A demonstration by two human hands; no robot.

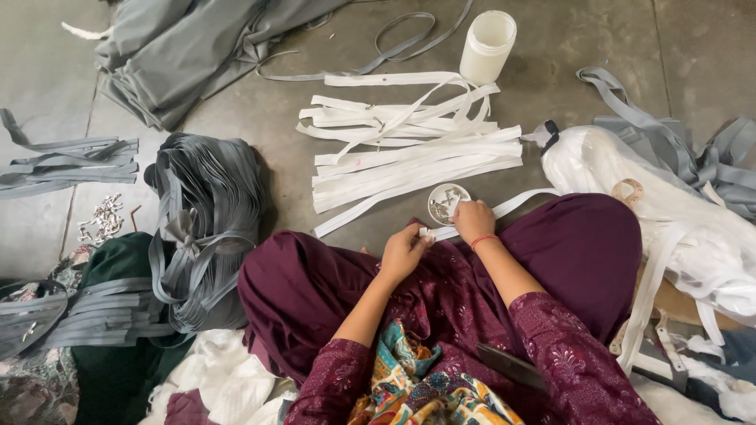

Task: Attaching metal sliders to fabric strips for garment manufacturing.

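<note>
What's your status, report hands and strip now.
Left hand fingers pinched on white strip end. Right hand closed on same strip, beside small dish of metal sliders. White strip pile ahead; nothing blocking.

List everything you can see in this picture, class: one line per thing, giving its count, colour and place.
Flat white fabric strips: one loose pile, floor centre.
White plastic jar: one, open, beyond the pile.
Small round metal dish: one, silver, holding small metal pieces, beside the hands.
Bundled grey strips: one tied bundle, left.
Folded grey cloth: one heap, top left.
Small metal pieces: one loose cluster, silver, far left.
Clear plastic bag: one, white contents, right.
Left hand: pinching a strip end.
Right hand: on the same strip.
</note>
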